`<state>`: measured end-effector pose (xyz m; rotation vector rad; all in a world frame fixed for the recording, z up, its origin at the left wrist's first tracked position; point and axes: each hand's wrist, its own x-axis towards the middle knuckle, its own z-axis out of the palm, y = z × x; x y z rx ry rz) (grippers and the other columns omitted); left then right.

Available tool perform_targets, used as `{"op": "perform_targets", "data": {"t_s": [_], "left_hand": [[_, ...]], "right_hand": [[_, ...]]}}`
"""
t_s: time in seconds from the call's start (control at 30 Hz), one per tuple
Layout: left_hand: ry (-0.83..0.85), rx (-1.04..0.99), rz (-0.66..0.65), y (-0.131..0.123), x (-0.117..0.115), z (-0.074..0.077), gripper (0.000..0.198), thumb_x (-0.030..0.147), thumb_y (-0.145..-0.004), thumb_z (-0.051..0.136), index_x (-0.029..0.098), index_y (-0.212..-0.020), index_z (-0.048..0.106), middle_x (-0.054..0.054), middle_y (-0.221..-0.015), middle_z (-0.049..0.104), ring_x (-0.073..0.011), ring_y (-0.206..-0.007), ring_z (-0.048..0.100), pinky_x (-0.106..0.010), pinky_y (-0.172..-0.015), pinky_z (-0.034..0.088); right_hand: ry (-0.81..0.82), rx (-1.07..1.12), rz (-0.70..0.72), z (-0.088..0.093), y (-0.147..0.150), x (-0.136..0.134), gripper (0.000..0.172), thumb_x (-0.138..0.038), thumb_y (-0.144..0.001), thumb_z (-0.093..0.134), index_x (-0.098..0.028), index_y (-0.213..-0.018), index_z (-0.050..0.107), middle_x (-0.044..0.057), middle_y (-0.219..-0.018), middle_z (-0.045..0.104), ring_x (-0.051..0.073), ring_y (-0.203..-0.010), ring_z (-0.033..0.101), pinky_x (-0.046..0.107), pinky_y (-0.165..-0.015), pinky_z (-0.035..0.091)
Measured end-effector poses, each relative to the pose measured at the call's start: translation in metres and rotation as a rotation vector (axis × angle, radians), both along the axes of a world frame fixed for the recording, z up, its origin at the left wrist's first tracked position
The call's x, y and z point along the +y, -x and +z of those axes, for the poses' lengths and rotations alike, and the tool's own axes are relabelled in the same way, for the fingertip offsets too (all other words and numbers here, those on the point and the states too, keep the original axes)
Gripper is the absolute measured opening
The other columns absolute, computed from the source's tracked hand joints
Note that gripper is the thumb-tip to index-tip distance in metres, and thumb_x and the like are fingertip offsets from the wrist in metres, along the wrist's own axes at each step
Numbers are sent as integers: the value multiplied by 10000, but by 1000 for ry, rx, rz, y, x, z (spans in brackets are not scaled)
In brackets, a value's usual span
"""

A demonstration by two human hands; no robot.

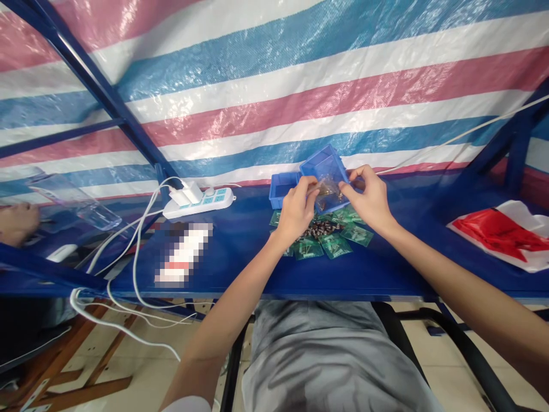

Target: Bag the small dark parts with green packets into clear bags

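My left hand and my right hand together pinch a small clear plastic bag with dark bits inside, held just above the blue table. Both hands are closed on the bag's edges. Below them lies a pile of small dark parts among several green packets. Two blue trays sit right behind the hands, one tilted and one flat.
A white power strip with chargers and white cables lies at left. A white and red pixelated object lies near the front edge. A red and white bag is at right. Another person's hand shows at far left.
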<state>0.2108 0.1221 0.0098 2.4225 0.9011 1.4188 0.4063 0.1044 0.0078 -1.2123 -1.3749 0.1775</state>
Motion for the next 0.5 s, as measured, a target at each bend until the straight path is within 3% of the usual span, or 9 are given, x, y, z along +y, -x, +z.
{"op": "perform_targets", "data": {"t_s": [0.2,0.5], "left_hand": [[67,-55,30,-1,1,0,211,283,-1017,537,215,-1217,533,-57,-1029,715,-160,-836,680,-278,-733,503],[217,-157,-15,-2,9,-8,234,406,-1008,552,194,-1090,606,-45,-973,725,-141,-793,662,-249,-702,486]], "right_hand": [[-15,-10,-7,-1,0,0,223,-352,-772,707,-250,-833,518,18,-873,649,217,-758,615,370,-738,492],[-17,-43,-28,0,-2,0,228,-349,-776,704,-247,-832,508,10,-836,635,213,-752,620,339,-693,462]]}}
